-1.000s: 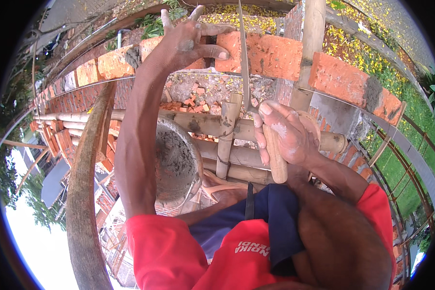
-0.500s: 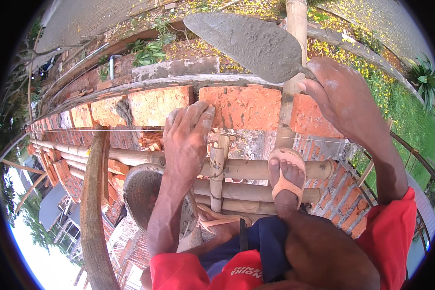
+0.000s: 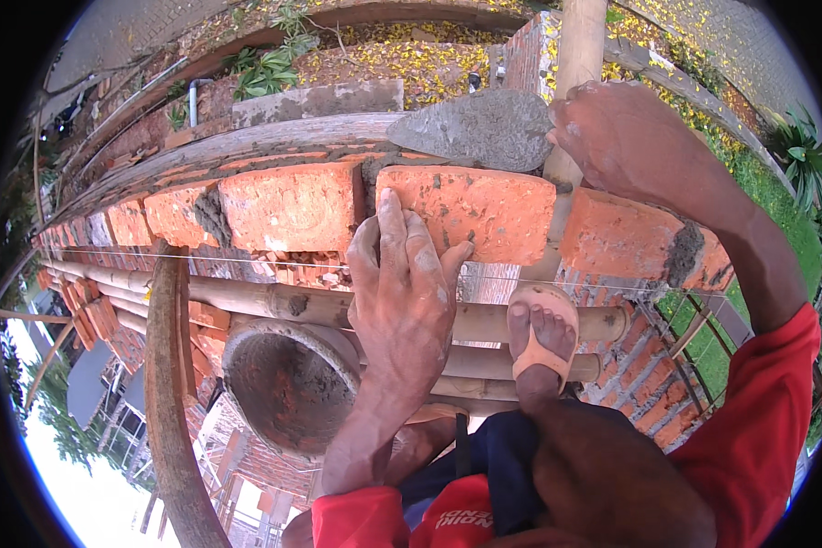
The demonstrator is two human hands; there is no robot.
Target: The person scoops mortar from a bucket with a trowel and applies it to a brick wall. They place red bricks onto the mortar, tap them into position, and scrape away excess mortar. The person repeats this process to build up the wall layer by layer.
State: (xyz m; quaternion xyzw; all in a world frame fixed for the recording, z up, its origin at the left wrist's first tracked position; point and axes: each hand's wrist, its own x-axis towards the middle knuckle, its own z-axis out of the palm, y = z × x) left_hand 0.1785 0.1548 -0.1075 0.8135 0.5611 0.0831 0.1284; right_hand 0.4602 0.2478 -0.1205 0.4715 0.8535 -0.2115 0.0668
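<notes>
My left hand rests against an orange brick on top of the wall, its fingers stretched out and spread over the brick's left end and near edge. Beyond that brick is a mortar-coated trowel, its blade low along the far side. My right hand is closed round the trowel's handle, which the fingers hide. Grey mortar fills the joint between this brick and its left neighbour. Another brick lies to the right, partly behind a bamboo pole.
A taut string runs along the wall's near side. Below it are bamboo scaffold poles, my sandalled foot and a round mortar bucket. An upright bamboo pole crosses the wall at right; a wooden post stands at left.
My left hand has shifted right and spread its fingers on the brick. The trowel has come down from above the wall to behind the brick. More of the bucket shows.
</notes>
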